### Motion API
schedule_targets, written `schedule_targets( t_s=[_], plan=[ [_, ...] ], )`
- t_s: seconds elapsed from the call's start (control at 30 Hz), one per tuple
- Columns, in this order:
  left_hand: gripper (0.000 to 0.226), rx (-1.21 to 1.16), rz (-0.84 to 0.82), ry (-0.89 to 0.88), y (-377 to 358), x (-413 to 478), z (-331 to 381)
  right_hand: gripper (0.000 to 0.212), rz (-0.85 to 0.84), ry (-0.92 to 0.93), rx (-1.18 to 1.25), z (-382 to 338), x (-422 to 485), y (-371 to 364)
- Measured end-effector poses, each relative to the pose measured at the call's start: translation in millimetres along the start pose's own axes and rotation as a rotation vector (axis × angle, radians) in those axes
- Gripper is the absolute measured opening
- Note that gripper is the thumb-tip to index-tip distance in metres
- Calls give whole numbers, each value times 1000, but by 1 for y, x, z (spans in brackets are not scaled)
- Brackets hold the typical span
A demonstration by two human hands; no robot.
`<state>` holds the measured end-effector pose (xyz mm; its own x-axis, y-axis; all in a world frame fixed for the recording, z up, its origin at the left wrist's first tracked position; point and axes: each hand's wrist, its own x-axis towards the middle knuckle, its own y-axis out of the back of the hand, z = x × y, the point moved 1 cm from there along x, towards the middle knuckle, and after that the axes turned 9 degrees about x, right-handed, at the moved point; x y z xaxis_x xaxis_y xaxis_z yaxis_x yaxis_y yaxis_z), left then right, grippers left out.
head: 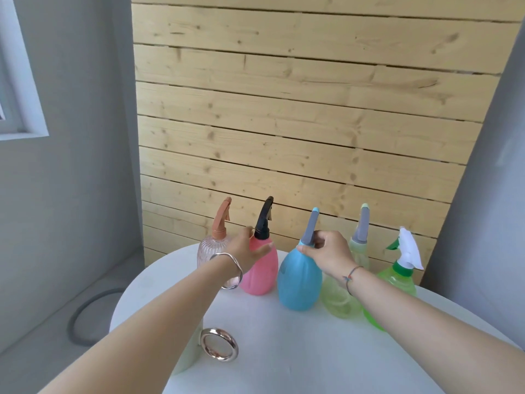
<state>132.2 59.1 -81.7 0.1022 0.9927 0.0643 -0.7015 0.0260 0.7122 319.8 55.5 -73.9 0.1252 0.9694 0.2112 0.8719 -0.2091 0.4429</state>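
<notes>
Several spray bottles stand in a row at the back of a round white table (284, 351). My left hand (245, 251) wraps around the upper body of the pink bottle (262, 275), which has a black sprayer. My right hand (329, 251) grips the grey sprayer neck of the blue bottle (298, 282). A clear ribbed bottle (210, 248) with a tan sprayer stands at the far left, partly behind my left wrist.
A pale yellow-green bottle (338, 300) and a bright green bottle (400, 282) with a white trigger stand to the right. A shiny metal ring (218, 348) lies near the table's left edge. A wooden plank wall (298, 123) rises close behind. A grey hose (91, 311) lies on the floor.
</notes>
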Motion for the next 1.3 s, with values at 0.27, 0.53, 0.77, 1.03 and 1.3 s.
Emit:
schedule_targets(
  t_s=[0.27, 0.53, 0.77, 1.03, 1.3],
  plan=[
    [30, -16, 129, 3, -5, 21, -4, 14, -16, 69, 51, 9, -2, -8],
    [31, 96, 104, -66, -1, 22, -10, 14, 22, 88, 32, 10, -4, -10],
    [35, 65, 139, -50, -4, 13, -8, 20, 52, 49, 62, 9, -4, -8],
    [72, -208, 195, -18, -6, -24, -5, 39, 194, 349, 69, -1, -62, 28],
    [52, -286, 349, -78, -24, -70, 29, 74, 389, 165, -67, 19, -54, 58]
  ],
)
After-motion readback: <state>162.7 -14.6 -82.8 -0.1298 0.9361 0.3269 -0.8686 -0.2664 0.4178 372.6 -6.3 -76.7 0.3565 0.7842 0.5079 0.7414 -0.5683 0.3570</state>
